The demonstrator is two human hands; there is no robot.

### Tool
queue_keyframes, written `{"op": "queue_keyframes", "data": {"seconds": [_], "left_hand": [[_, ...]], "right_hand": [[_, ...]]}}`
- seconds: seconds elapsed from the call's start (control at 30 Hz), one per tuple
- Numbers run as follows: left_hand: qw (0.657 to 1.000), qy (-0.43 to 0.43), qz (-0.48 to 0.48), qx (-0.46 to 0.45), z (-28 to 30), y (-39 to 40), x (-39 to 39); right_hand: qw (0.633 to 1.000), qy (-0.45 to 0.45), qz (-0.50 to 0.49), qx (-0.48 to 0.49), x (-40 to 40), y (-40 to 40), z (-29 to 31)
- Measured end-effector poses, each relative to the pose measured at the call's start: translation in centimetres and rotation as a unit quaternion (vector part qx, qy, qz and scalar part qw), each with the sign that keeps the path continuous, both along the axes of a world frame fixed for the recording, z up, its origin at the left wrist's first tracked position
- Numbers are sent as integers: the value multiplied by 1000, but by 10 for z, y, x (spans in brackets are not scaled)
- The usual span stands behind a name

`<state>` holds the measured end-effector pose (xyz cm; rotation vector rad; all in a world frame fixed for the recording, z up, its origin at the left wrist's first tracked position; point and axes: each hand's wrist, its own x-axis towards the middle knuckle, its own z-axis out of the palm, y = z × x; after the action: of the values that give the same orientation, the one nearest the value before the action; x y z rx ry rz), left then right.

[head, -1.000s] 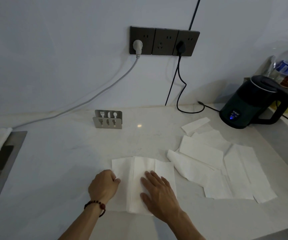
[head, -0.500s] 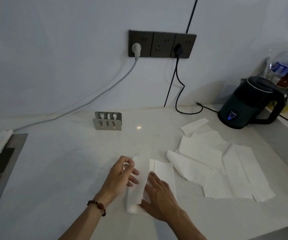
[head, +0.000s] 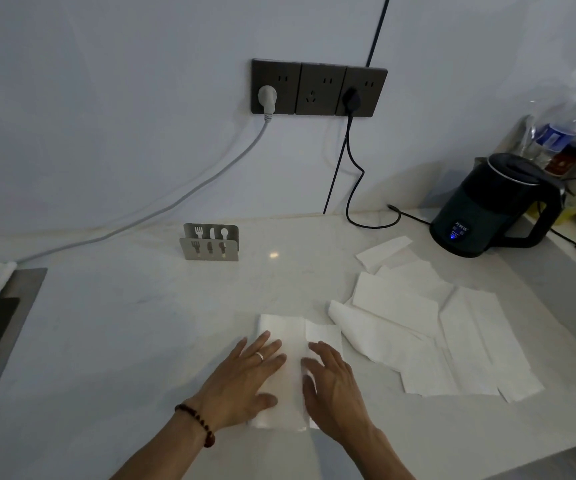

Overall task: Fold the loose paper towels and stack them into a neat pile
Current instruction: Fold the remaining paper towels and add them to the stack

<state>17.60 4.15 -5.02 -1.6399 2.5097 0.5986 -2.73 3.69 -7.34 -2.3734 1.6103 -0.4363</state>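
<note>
Since half a second earlier, the left hand (head: 245,379) had let go of the raised left flap and come down flat; the flap now lay folded over the middle of the paper towel (head: 293,362). A second earlier that hand had been curled at the towel's left edge with the sheet spread wide.

Left hand: fingers straight and spread, palm down, pressing the folded layer. Ring on one finger, bead bracelet at the wrist. Right hand (head: 335,386): also flat with fingers extended, resting on the towel's right part. Neither hand gripped anything.

The towel lay on the white countertop (head: 124,323) directly in front of the person, a narrower right panel showing uncovered beside the folded section. The loose paper towels (head: 428,334) lay overlapping just to its right, unfolded, near the dark kettle (head: 494,209). A metal napkin holder (head: 210,242) stood further back, apart from the work.

Step in hand, as judged: flattening the first fold of the first sheet. No finished pile visible, so the task appeared early. Next move probably calls for lifting the right panel across while the left hand pins the crease, edges aligned before pressing.
</note>
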Motion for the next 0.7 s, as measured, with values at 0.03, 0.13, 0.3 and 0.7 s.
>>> {"op": "queue_keyframes", "data": {"seconds": [0.03,0.13,0.3,0.7], "left_hand": [[1000,-13,-5,18,3,-2,-1],[998,-36,-19,40,10,-9,-5],[992,-86,-57,72,15,-19,-11],[999,39,1,-19,24,-44,-81]], "right_hand": [[1000,-17,-23,2,1,-1,2],[999,-34,-36,23,2,0,5],[996,-35,-25,73,-1,-1,3],[982,85,-168,29,-85,-39,0]]}}
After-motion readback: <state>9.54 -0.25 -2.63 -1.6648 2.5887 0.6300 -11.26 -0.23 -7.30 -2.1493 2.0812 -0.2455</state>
